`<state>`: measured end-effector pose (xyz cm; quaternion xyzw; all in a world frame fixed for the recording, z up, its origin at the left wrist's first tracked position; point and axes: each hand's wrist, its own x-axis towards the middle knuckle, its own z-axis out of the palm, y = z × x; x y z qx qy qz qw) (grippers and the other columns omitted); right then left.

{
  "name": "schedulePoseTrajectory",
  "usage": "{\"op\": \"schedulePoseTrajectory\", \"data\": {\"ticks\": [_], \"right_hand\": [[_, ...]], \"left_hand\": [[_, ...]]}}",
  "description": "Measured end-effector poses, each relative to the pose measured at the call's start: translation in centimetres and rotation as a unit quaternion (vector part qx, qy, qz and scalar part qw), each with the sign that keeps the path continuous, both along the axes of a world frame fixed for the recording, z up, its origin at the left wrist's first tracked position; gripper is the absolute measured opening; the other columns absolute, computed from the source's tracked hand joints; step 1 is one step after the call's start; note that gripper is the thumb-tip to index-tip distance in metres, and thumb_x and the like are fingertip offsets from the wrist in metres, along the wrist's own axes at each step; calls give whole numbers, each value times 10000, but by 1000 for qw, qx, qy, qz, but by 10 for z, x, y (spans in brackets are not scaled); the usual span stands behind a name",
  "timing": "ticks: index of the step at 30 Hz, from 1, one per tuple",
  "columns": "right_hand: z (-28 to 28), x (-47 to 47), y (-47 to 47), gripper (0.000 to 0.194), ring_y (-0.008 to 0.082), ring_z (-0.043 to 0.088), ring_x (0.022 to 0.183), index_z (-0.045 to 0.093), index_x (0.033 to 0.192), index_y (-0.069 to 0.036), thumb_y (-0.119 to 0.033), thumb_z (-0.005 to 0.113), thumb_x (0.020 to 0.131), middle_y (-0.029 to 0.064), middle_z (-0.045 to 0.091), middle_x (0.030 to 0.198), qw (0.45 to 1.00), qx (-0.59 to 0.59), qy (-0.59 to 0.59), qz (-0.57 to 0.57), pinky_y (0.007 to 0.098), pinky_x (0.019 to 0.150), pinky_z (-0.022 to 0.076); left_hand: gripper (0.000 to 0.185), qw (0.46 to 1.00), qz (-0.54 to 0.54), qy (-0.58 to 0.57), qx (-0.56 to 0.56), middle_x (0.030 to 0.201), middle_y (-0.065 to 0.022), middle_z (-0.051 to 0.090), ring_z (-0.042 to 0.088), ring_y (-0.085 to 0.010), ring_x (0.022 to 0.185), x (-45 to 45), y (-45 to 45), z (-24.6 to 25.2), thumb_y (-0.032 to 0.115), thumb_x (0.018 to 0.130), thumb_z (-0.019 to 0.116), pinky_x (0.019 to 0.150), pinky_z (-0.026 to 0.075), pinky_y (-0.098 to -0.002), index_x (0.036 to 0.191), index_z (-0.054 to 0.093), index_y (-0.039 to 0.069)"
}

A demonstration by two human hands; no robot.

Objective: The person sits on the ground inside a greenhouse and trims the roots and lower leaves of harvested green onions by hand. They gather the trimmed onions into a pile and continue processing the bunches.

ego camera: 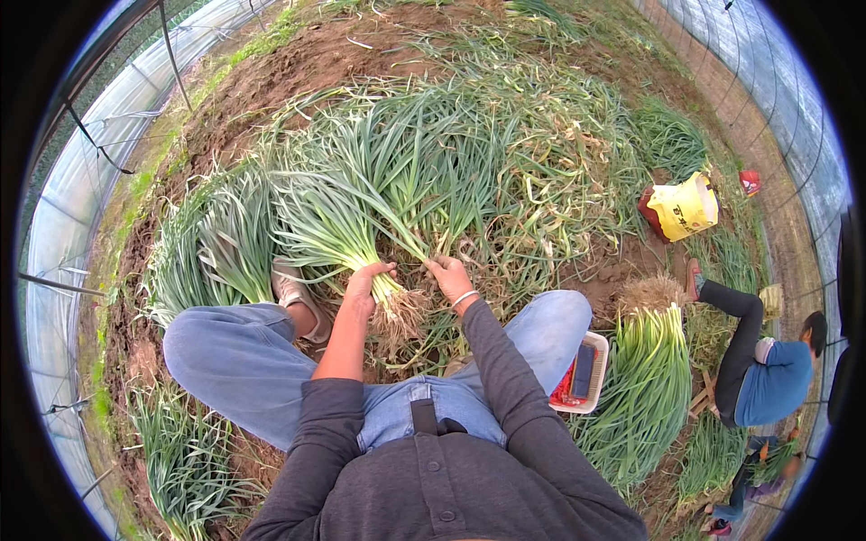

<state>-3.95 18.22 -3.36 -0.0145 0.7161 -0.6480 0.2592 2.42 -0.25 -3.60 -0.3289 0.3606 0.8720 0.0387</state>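
Observation:
My left hand (369, 284) is closed around a bunch of green leafy stalks with pale bases (352, 250), their leaves fanned up and left. The bunch's tangled, dry-looking roots (400, 315) hang below that hand. To the right, my right hand (448, 276) pinches the lower end of a separate thin stalk (399, 226), whose leaves slant up and left across the bunch. The two hands are apart. Beyond them lies a broad heap of similar green plants (433, 142). More plants (237, 230) lie beside the shoe at the left.
A white plastic basket (598, 379) with red items and a dark box stands by my right knee. Beyond it lies a large bundle (646, 379), roots away from me. A yellow container (683, 206) stands farther right. A person in blue (775, 392) sits at the right, another person below.

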Motion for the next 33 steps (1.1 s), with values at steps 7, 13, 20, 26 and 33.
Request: {"op": "schedulePoseTrajectory", "data": {"ticks": [7,13,20,26,33], "right_hand": [[-10,10,-4,255,121,515,634,618,845,42,-212,647,846,52,605,709,984,81,104,120,304,612,437],[-9,22,-9,273,130,541,667,628,834,35,-237,646,854,92,610,703,982,97,84,137,317,638,445],[-10,17,-9,285,106,556,656,680,863,35,-247,696,830,34,651,769,997,-75,-26,7,287,615,451],[-8,10,-2,260,208,570,583,648,824,17,-228,693,748,107,588,640,968,167,168,82,340,593,458],[2,28,-10,282,328,584,635,640,883,-51,-327,585,879,176,602,705,927,220,276,124,404,600,451]], "left_hand": [[120,999,-33,0,0,833,-144,669,647,-182,678,1,-2,-2,19,775,615,614,552,-300,873,610,-50],[126,999,-42,5,22,784,-129,663,631,-188,675,1,-1,-6,20,762,617,635,537,-317,862,625,-56],[174,998,-54,-18,-18,733,-118,655,629,-194,657,3,-2,-4,40,771,604,619,525,-307,906,631,-66],[215,999,-49,7,-10,844,-124,668,635,-177,657,-1,0,-4,24,774,655,627,557,-281,971,618,-52],[124,999,-24,7,29,737,-98,644,624,-187,613,0,2,-2,7,750,672,577,523,-286,863,630,-23]]}}
